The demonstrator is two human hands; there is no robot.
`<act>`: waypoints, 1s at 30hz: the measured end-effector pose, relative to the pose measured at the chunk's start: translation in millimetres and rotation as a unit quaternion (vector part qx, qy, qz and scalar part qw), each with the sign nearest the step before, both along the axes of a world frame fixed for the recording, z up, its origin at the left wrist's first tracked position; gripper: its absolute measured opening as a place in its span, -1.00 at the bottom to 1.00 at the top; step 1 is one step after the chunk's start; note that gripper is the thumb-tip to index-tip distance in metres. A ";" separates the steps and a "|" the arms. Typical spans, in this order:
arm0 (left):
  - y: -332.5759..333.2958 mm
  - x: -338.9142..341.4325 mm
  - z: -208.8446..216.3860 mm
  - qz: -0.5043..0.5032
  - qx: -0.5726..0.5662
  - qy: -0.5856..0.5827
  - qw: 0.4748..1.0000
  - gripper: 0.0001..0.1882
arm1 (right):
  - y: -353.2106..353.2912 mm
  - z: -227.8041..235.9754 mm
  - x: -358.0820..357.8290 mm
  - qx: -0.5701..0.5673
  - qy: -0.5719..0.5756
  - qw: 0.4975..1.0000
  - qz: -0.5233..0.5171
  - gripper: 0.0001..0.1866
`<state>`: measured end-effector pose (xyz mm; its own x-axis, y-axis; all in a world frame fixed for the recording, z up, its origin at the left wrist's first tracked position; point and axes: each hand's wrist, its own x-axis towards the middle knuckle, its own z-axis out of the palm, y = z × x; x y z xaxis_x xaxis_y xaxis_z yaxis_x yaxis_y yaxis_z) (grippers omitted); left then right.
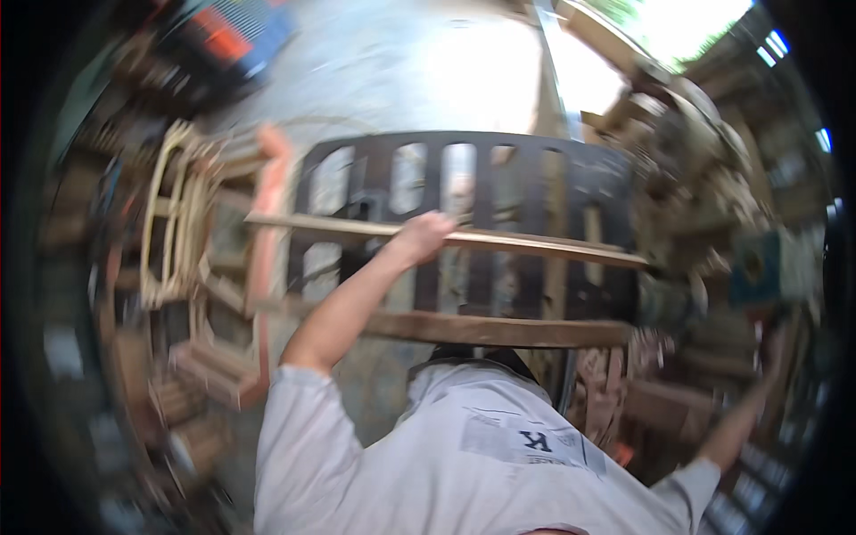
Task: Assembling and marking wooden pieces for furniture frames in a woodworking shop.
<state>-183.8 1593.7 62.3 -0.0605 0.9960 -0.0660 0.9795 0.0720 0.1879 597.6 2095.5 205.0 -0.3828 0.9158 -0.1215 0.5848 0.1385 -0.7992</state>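
Note:
My left hand (426,236) is closed around the middle of a long, thin wooden strip (535,242), possibly two strips lying together. The strip runs left to right above a dark slatted bench top (428,276) with long rounded openings. Far out to the right reaches my right arm, its hand (774,370) smeared by motion near the cluttered right side. Whether that hand holds anything cannot be made out. Along the near edge of the slatted top lies a thicker brown wooden board (499,330).
Pale wooden frames (169,214) stand at the left beside an orange-pink upright piece (267,223). A blue and orange object (223,40) sits at the far left on the grey floor (383,62). Blurred timber pieces and a teal box-like object (754,266) crowd the right.

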 end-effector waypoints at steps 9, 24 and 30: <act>-155.7 28.4 132.1 0.278 0.087 0.011 0.957 -0.79 | 6.3 -8.1 -142.9 0.249 -0.011 0.947 0.203 -0.69; -548.4 96.5 160.4 0.627 0.448 -0.067 0.634 -0.81 | -457.0 139.6 -574.1 0.301 -0.029 0.835 0.460 -0.71; -694.9 132.6 143.4 0.476 0.718 -0.228 0.454 -0.70 | -894.9 50.4 -701.4 0.021 0.032 0.617 0.786 -0.64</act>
<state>-51.2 898.7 205.7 -0.8147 -0.4308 0.3881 0.4691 -0.0963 0.8779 -103.8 1200.6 255.4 -0.8042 -0.5923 -0.0494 -0.3317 0.5163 -0.7896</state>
